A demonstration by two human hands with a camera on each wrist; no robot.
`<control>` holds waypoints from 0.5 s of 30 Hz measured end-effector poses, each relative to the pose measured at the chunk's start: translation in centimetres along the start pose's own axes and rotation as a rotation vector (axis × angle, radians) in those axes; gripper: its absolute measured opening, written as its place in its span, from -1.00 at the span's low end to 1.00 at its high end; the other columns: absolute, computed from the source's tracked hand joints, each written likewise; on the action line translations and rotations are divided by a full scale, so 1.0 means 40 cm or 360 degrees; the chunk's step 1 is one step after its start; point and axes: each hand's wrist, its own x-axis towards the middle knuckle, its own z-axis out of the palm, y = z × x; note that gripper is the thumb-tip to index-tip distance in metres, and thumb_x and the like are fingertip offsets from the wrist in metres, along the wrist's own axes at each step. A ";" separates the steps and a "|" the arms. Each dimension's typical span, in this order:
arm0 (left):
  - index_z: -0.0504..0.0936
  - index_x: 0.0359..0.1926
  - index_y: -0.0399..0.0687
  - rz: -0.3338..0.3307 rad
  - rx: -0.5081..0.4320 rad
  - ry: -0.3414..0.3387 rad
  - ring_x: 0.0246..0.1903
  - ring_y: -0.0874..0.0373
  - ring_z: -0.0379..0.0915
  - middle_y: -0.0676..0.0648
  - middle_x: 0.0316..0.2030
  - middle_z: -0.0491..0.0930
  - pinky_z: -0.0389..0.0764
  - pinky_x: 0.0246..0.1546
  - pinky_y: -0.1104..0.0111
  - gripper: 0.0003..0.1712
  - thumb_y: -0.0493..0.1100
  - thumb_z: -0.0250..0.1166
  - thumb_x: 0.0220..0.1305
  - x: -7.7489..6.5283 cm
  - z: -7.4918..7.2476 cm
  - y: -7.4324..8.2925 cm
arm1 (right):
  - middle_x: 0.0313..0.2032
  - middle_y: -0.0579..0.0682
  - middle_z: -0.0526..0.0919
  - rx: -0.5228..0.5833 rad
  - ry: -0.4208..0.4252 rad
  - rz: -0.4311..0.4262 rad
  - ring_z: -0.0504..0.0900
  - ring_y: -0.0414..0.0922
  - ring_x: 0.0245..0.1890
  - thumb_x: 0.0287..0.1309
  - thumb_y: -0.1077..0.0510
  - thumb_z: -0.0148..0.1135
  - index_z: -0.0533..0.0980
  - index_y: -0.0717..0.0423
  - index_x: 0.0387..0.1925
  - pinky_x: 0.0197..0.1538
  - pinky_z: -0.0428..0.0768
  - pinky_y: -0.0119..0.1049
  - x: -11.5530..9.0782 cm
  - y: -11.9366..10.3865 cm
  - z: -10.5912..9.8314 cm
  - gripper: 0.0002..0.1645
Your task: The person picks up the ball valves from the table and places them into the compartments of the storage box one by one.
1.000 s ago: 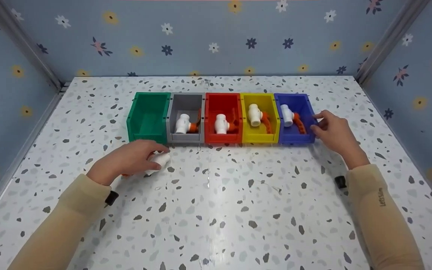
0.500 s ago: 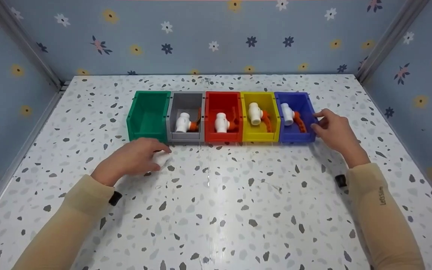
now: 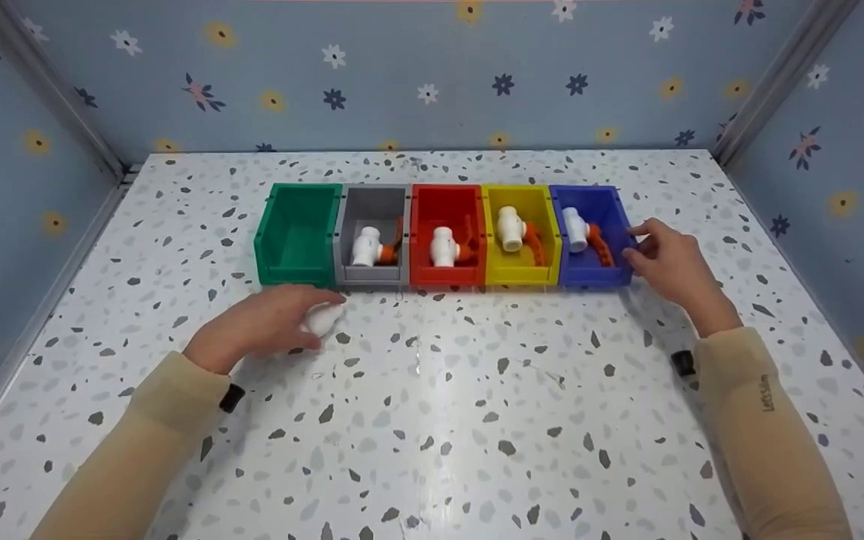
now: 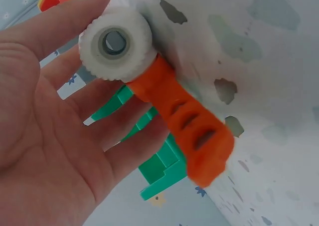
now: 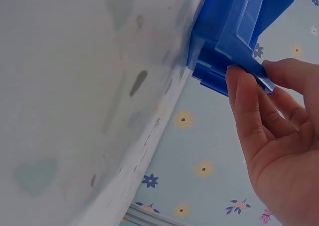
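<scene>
A white ball valve with an orange lever (image 4: 189, 126) lies on the speckled table in front of the green bin (image 3: 298, 232). Around it, in the left wrist view, my left hand (image 3: 263, 326) has its fingers nearly straight behind the valve and its thumb beside the white body. The head view shows only the valve's white end (image 3: 321, 321); the hand covers the rest. At the row's right end, my right hand (image 3: 672, 262) pinches the rim of the blue bin (image 5: 224, 31) between thumb and fingers. Inside that bin rests another white-and-orange valve (image 3: 574, 229).
Grey (image 3: 373, 276), red (image 3: 448, 276) and yellow (image 3: 521, 276) bins stand side by side between the green and blue ones. Each of these three holds one valve. Flowered panels (image 3: 432, 67) enclose the table at the back and sides.
My left hand has shifted slightly right over the valve, hiding the orange lever in the head view, and its thumb has spread a little from the fingers. My right hand stays on the blue bin.
</scene>
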 end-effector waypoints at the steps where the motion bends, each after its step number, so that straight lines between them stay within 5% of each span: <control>1: 0.40 0.41 -0.05 0.0016 -0.0003 -0.0006 0.32 -0.18 0.26 -0.20 0.32 0.40 0.29 0.27 -0.13 -0.24 -0.22 0.46 0.20 -0.001 0.001 -0.001 | -0.10 0.24 0.61 0.0001 0.0004 -0.0004 0.60 0.08 -0.19 0.43 0.09 0.13 0.37 0.16 0.27 -0.08 0.59 0.00 -0.001 0.001 0.000 -0.53; 7: 0.43 0.38 -0.08 0.0053 0.0002 0.0072 0.27 -0.17 0.31 -0.21 0.28 0.44 0.31 0.26 -0.12 -0.28 -0.18 0.44 0.21 -0.003 0.006 -0.004 | -0.15 0.23 0.61 -0.0001 0.0008 0.0004 0.63 0.04 -0.26 0.41 0.10 0.16 0.38 0.15 0.27 -0.16 0.58 -0.10 -0.004 0.002 -0.004 -0.52; 15: 0.49 0.34 -0.01 -0.0042 0.0018 0.0159 0.10 -0.08 0.41 -0.15 0.24 0.49 0.50 0.06 -0.05 -0.34 -0.06 0.41 0.23 -0.005 0.015 -0.016 | -0.13 0.22 0.58 0.0030 -0.0057 0.0063 0.65 0.03 -0.26 0.43 0.08 0.15 0.36 0.14 0.29 -0.16 0.62 -0.14 0.001 -0.003 0.000 -0.51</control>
